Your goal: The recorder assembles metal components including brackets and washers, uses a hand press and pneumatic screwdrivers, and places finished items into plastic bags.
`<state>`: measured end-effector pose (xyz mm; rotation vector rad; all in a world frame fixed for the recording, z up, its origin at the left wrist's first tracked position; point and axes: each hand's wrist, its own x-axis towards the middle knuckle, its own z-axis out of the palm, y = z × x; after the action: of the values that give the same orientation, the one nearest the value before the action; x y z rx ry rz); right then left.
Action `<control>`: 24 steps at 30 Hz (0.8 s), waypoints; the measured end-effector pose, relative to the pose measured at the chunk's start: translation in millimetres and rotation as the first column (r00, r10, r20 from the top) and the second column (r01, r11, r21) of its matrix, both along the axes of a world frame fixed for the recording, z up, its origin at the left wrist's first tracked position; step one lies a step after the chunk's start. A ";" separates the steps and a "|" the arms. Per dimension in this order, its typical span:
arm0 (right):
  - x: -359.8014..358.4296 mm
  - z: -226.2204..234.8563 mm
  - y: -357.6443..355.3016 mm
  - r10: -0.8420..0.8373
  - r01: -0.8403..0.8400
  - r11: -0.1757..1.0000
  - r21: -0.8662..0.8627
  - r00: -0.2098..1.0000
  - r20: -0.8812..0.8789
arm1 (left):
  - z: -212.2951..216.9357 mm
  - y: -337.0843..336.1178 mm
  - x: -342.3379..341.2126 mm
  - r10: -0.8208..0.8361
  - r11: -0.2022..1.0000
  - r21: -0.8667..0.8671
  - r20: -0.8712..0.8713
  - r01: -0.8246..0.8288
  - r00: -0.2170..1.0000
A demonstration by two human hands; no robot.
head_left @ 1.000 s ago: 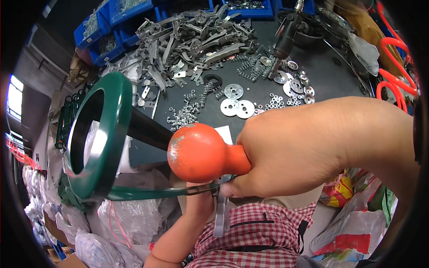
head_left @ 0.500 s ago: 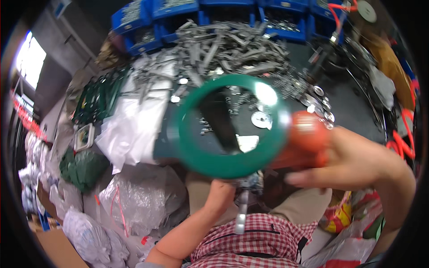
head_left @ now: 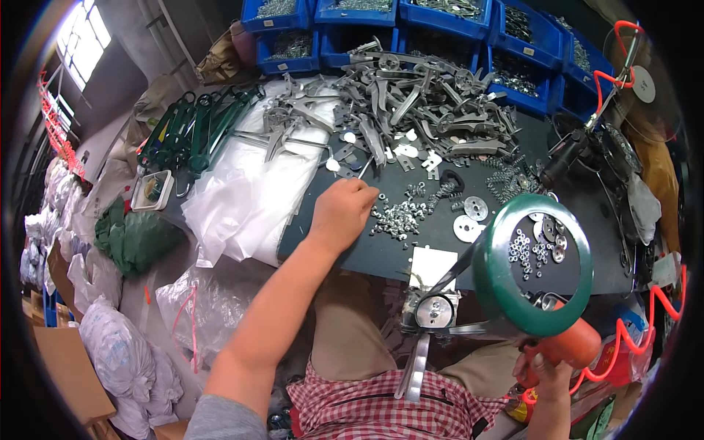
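Note:
My left hand (head_left: 343,211) reaches over the dark table (head_left: 411,249) with fingers closed at the edge of a small heap of nuts (head_left: 400,218); whether it pinches one I cannot tell. My right hand (head_left: 546,367) is low at the right, gripping the orange handle (head_left: 570,343) of a shear-like tool whose green ring handle (head_left: 533,266) stands up in front of the table. The tool's grey metal blades (head_left: 433,312) point left over my lap.
A big pile of grey metal blades and parts (head_left: 418,110) covers the table's far side, with blue bins (head_left: 381,29) behind it. Washers and discs (head_left: 469,216) lie near the nuts. White plastic sheet (head_left: 249,191) and green-handled tools (head_left: 194,128) lie left. Bags sit on the floor.
The tool has dropped from close before the camera to low at the right. My left hand has come up from my lap onto the table by the nuts.

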<state>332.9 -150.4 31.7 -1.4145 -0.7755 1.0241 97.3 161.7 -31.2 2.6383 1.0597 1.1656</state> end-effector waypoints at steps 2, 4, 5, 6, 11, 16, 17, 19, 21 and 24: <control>-0.5 0.0 -0.4 0.011 -0.011 0.999 0.040 1.000 0.004 | 5.9 14.0 3.1 -0.179 0.984 -0.002 -0.159 0.181 0.971; 2.5 1.3 -0.4 0.106 -0.106 0.994 -0.018 0.994 -0.021 | 10.9 18.1 9.4 -0.226 0.974 -0.039 -0.198 0.222 0.954; -5.9 2.8 7.4 0.049 -0.047 0.997 0.062 0.998 -0.035 | 11.0 18.5 13.4 -0.235 0.972 -0.085 -0.243 0.220 0.941; -6.6 0.5 8.2 0.037 -0.035 0.997 0.062 0.999 -0.033 | 14.0 18.6 16.4 -0.244 0.968 -0.126 -0.288 0.216 0.926; -3.2 -13.9 7.8 0.154 -0.155 0.984 0.092 0.988 0.016 | 4.6 32.1 17.5 -0.213 0.971 -0.170 -0.298 0.168 0.931; -2.6 -21.8 1.1 -0.208 0.095 0.972 -0.214 0.769 -0.604 | 32.8 -40.1 51.9 0.037 0.055 -0.699 0.715 0.713 0.698; -5.7 -15.5 5.1 -0.288 0.096 0.949 -0.299 0.649 -0.704 | 45.5 -53.8 57.6 0.032 0.014 -0.737 0.676 0.676 0.736; -7.8 -10.7 5.7 -0.234 0.056 0.963 -0.263 0.654 -0.720 | 40.6 -67.4 62.9 0.171 -0.180 -0.546 0.802 0.818 0.572; -6.5 -23.2 3.3 0.174 -0.149 0.985 0.092 0.894 -0.412 | 44.0 -75.7 65.7 0.201 -0.189 -0.514 0.813 0.836 0.546; 5.5 -23.5 2.0 0.377 -0.395 0.917 0.062 0.905 0.195 | 40.7 -79.9 59.9 0.212 -0.150 -0.539 0.801 0.829 0.559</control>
<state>338.4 -148.4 8.2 -1.3048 -1.2620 1.1482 157.3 81.8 9.5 0.8285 0.4016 0.5666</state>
